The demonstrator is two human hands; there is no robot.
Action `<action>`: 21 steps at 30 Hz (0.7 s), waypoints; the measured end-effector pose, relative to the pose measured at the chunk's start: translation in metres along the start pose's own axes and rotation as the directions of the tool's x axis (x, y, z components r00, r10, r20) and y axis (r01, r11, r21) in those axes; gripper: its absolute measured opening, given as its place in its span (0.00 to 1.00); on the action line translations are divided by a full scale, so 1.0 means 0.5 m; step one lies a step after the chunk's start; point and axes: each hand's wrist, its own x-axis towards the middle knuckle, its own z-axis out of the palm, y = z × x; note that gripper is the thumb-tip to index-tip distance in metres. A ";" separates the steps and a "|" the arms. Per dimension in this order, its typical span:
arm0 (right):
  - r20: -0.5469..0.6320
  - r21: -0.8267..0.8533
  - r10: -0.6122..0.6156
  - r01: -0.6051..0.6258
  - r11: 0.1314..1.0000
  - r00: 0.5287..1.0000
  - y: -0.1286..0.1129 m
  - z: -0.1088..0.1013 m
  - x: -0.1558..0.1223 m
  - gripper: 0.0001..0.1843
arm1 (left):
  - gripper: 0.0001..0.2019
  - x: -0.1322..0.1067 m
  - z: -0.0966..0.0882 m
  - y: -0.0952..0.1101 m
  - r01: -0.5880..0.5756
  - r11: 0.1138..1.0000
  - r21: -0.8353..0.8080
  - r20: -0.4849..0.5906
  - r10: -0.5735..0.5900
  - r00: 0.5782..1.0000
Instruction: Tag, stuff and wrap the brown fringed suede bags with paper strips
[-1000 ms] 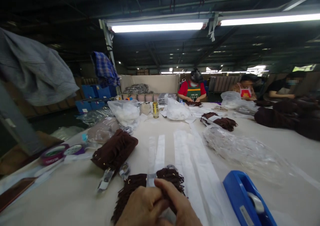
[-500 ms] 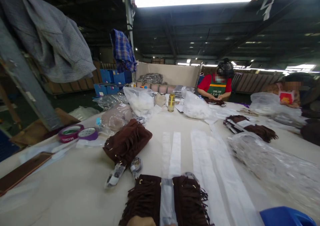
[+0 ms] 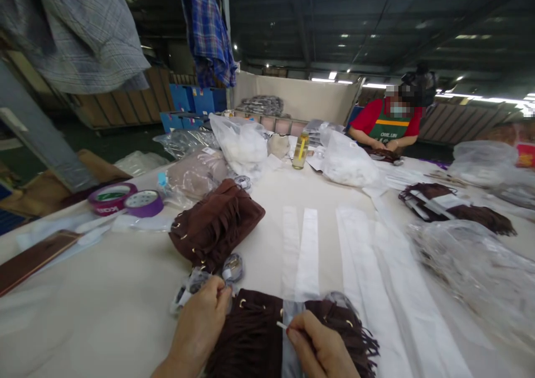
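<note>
A dark brown fringed bag (image 3: 251,333) lies at the near edge, with gold eyelets along its top and a grey-white strip (image 3: 292,311) down its middle. Over that strip, my right hand (image 3: 321,347) pinches a thin white piece (image 3: 282,325), perhaps a cord end. My left hand (image 3: 198,325) is closed in a pinch at the bag's left top corner; what its fingers hold is hidden. Just beyond it sits a reddish-brown fringed bag (image 3: 217,222) with plastic-wrapped parts and a wrapped coil (image 3: 233,267) beside it.
Purple tape rolls (image 3: 144,203) and a brown phone-like slab (image 3: 37,258) are on the left. White strips (image 3: 368,277) run along the right, near clear plastic (image 3: 472,261) and another fringed bag (image 3: 455,205). A bottle (image 3: 300,152) stands farther back; a co-worker (image 3: 388,121) works across the table.
Both hands have come up into view over the fringed bag, the right with a thin white piece in its fingers. The camera view has tilted down and turned left.
</note>
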 end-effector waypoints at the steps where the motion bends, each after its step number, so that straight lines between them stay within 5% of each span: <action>1: 0.032 0.016 -0.011 0.011 1.000 0.999 -0.006 0.001 0.016 0.12 | 0.10 0.007 0.007 -0.001 0.052 0.998 0.045 0.017 -0.053 0.998; 5: 0.041 0.004 -0.061 0.060 0.998 0.997 -0.038 0.030 0.080 0.11 | 0.11 0.029 0.030 0.006 0.167 0.986 0.011 0.075 -0.167 0.983; 11: 0.050 -0.243 -0.197 0.203 0.949 0.979 -0.056 0.081 0.154 0.10 | 0.10 0.043 0.036 0.024 0.197 0.980 0.032 0.066 -0.198 0.978; 15: 0.082 -0.341 -0.135 0.155 0.927 0.987 -0.039 0.099 0.164 0.08 | 0.09 0.055 0.035 0.027 0.203 0.979 0.030 0.066 -0.205 0.977; 21: 0.113 -0.259 -0.059 0.087 0.962 0.992 -0.022 0.100 0.137 0.09 | 0.08 0.066 0.032 0.017 0.203 0.976 -0.083 0.147 -0.190 0.971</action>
